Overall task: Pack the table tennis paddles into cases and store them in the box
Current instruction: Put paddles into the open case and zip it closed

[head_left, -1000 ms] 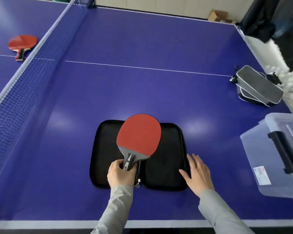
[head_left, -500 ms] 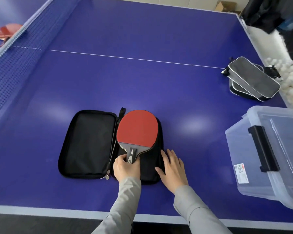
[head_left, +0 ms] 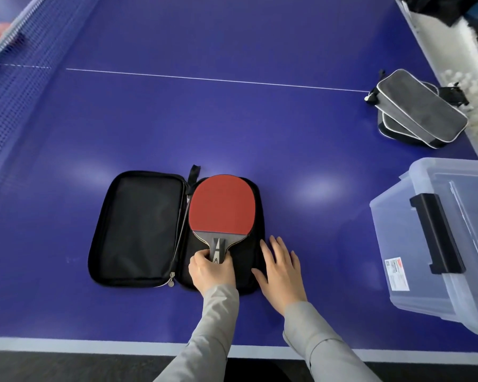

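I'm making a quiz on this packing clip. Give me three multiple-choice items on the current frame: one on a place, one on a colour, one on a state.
1. Where does the paddle lie?
A. in the box
B. on the right half of the open case
C. on the bare table

2. What colour is the paddle's upper face?
A. red
B. black
C. green

3. What is the left hand doing?
A. lying flat
B. pulling the zipper
C. gripping the paddle's handle

Answers:
1 B, the blade covers the right half of the case.
2 A, the rubber shows red.
3 C, its fingers curl round the handle; the right hand lies flat.
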Tool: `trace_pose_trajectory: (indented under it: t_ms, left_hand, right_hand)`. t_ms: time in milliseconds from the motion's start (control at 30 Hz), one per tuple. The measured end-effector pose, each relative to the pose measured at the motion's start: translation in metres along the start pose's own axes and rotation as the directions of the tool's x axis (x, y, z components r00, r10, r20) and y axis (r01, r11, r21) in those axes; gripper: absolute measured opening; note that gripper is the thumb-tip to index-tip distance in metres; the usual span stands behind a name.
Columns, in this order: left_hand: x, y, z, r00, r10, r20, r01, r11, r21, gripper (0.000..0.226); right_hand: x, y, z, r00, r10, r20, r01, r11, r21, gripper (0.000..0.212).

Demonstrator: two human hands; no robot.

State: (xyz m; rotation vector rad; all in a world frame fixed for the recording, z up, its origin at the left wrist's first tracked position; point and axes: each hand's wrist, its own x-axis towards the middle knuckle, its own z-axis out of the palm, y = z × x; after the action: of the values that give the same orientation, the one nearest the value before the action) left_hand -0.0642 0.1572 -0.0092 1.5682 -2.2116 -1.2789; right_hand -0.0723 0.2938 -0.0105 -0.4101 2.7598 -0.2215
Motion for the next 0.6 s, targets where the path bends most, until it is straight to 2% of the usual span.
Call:
trace_pose_trajectory:
  t_ms: [200,367,467,533,600]
  left_hand:
    - [0.001,-0.005,-0.001,0.996,0.071,0.047,-0.072,0.997,0.025,0.043]
    - [0.005,-0.007,-0.009,0.988,0.121,0.099,-0.132,0.985,0.113,0.051]
    - [0.010,-0.008,-0.024,0.969,0.154,0.195,-0.175,0.980,0.097,0.055]
    - [0.015,-0.010,-0.042,0.938,0.247,0.243,-0.263,0.964,0.034,0.051]
    - [0.029,-0.015,-0.067,0.904,0.390,0.176,-0.399,0.917,0.020,0.044]
  right_hand:
    - [0.001,0.000,0.002,1.000,0.006,-0.009,-0.006,1.000,0.015,0.063]
    - [0.001,-0.002,0.001,1.000,0.015,-0.006,-0.015,0.999,0.030,0.063]
    - [0.001,-0.003,0.000,1.000,0.021,0.001,-0.021,1.000,0.021,0.063]
    - [0.000,-0.003,-0.002,1.000,0.022,0.008,-0.022,1.000,0.011,0.063]
    - [-0.001,-0.003,-0.004,0.999,0.028,0.016,-0.029,0.999,0.014,0.063]
